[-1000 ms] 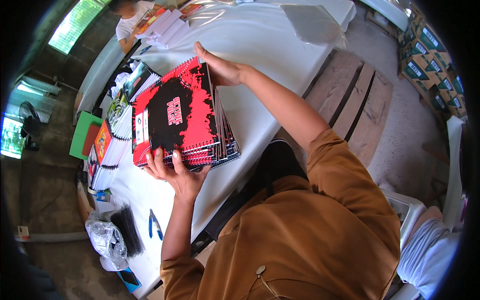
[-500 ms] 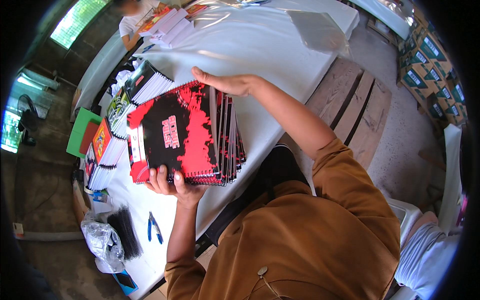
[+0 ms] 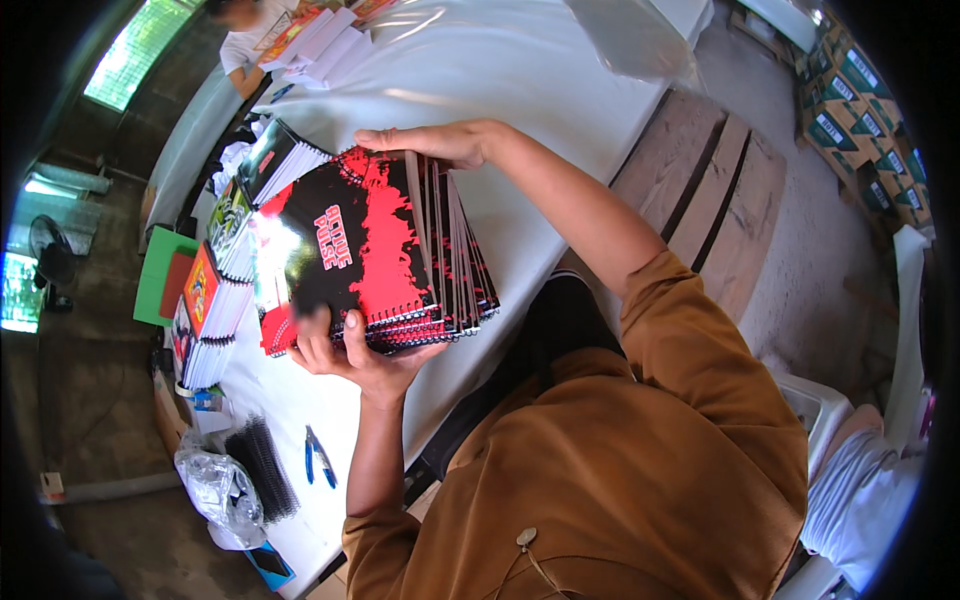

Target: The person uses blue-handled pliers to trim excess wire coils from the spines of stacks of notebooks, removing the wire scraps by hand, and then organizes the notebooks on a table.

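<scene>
Bare left hand [image 3: 372,362] grips the near edge of a fanned stack of red-and-black spiral-bound notebooks [image 3: 375,240]; bare right hand [image 3: 440,143] clasps its far edge.

Cartons [image 3: 845,130] at two o'clock, fan [image 3: 47,240] at nine

Shows the cartons stacked, with wooden slats [image 3: 660,165] nearer in, also at two. Has a clear plastic sheet [image 3: 625,40] at one, on the white-covered table [image 3: 520,90]. Includes bundled pale cloth [image 3: 855,510] at four. Shows a bright window [image 3: 140,55] at ten and, between ten and eleven, a person [image 3: 243,55] in a white top. Has a green board [image 3: 155,270] nearer in than the fan.
</scene>
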### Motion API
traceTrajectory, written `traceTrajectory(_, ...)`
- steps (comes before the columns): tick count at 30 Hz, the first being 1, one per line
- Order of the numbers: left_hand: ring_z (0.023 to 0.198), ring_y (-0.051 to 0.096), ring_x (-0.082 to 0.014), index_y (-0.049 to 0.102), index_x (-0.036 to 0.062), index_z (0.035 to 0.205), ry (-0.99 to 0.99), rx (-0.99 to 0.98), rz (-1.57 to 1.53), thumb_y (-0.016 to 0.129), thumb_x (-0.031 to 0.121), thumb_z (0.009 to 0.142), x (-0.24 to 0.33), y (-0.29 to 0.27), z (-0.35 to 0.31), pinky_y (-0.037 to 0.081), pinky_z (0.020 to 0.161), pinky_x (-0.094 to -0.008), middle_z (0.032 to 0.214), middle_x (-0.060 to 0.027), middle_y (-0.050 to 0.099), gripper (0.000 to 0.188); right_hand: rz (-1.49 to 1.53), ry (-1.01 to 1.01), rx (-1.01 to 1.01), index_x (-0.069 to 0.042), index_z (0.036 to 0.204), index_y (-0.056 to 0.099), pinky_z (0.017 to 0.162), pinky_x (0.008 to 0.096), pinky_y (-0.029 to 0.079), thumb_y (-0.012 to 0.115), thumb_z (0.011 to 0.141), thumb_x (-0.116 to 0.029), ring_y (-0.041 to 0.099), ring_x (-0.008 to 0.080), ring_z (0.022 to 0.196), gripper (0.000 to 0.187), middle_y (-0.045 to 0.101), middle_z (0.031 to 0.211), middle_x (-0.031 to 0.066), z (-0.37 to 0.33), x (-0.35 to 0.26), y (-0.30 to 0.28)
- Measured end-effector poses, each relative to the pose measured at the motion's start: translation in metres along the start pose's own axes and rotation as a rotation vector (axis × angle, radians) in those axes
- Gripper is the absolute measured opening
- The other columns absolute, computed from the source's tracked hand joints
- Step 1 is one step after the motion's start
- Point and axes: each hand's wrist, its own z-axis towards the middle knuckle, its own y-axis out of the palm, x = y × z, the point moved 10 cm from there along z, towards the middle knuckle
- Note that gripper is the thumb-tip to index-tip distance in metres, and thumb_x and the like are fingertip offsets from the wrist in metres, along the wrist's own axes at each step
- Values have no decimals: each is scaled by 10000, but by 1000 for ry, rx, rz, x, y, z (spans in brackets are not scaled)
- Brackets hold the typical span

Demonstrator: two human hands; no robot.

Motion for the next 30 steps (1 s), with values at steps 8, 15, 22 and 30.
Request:
traceTrajectory(8, 1180, 291, -350, 359, 80, 1282, 11, -63, -5, 662, 768, 503, 10, 6, 15, 228, 959, -560, 1237, -179, 317, 1082, 26, 9, 15, -134, 1340, 411, 1005, 297, 328, 409, 796, -712, 429, 140, 1207, 794, 440, 1344, 48, 9, 9, -13)
traceTrajectory(15, 1213, 250, -426, 292, 109, 1330, 13, -310, 6, 797, 576, 465, 17, 14, 9, 149, 984, -609, 1307, -202, 276, 1105, 90, 50, 4, -111, 1332, 418, 1002, 290, 341, 439, 814, -665, 442, 125, 1192, 758, 443, 1343, 43, 13, 23, -20)
traceTrajectory(22, 1203, 321, -383, 328, 57, 1348, 25, -270, -154, 801, 564, 495, -8, 1, 35, 267, 987, -519, 1290, -192, 328, 1098, 101, 96, 78, -128, 1216, 545, 835, 253, 443, 439, 750, -750, 567, 89, 983, 784, 597, 1130, 28, 14, 12, -23)
traceTrajectory(30, 1241, 244, -384, 130, 101, 1388, -34, -173, -116, 826, 543, 440, -15, -1, 19, 154, 1031, -539, 1340, -216, 229, 1256, 20, 80, 8, -172, 1217, 534, 858, 228, 412, 459, 776, -708, 535, 56, 1010, 698, 564, 1158, -25, 25, -16, -2)
